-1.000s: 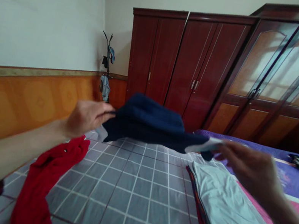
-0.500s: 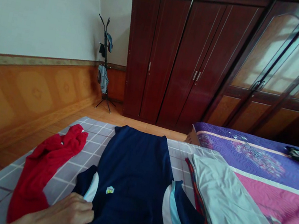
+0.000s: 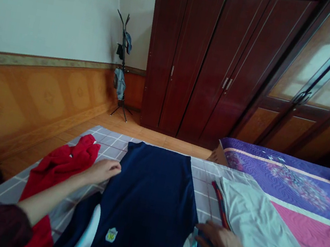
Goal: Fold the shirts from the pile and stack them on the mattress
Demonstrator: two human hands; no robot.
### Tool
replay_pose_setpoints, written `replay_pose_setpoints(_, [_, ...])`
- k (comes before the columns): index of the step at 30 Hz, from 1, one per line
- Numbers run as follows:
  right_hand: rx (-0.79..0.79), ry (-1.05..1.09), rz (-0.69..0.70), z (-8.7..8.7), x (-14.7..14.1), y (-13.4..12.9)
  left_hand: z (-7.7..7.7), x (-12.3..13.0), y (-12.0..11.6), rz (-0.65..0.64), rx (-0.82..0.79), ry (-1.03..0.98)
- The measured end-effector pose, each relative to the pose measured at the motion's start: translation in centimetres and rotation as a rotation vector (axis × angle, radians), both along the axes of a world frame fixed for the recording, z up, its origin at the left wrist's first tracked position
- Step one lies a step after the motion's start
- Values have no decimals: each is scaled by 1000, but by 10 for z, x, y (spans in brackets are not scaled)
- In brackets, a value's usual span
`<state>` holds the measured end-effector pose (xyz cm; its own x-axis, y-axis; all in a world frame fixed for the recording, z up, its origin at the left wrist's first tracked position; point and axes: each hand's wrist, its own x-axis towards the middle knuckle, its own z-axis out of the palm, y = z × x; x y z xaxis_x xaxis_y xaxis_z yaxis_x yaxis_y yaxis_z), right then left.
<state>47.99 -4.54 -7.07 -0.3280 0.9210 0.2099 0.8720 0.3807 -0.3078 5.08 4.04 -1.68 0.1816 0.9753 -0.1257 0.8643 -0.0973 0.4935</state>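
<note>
A navy T-shirt (image 3: 152, 193) with white and light-blue sleeve stripes and a small chest badge lies spread out flat, its collar end towards me and cut off by the lower frame edge. My left hand (image 3: 108, 170) is at the shirt's left side edge, fingers curled together; whether cloth is pinched in them is hidden. Over the right sleeve, at the striped seam, lies my right hand (image 3: 221, 246), its thumb and fingers apart. To the left, a crumpled red garment (image 3: 65, 161) lies partly under my left forearm.
Beneath the clothes is a grey checked cover (image 3: 111, 139). Folded pale garments (image 3: 251, 215) are piled on the right. Further right lies a purple and pink bedspread (image 3: 290, 175). A coat stand (image 3: 124, 56) and dark red wardrobes (image 3: 195, 60) stand at the back.
My left hand has left the left sleeve and gone forward along the shirt's side. My right hand has shifted up from the collar end to the sleeve seam. The view has turned slightly left.
</note>
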Motion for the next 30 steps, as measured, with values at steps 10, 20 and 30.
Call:
replay_pose_setpoints(10, [-430,92,-427,-3,-25,196,-69,11,141,527,13,74])
replay_pose_setpoints(20, [-324,50,-607,-22,-32,271,-94,8,180,634,108,95])
replay_pose_setpoints(30, [-146,31,-733,-40,-31,269,-108,-8,202,666,184,27])
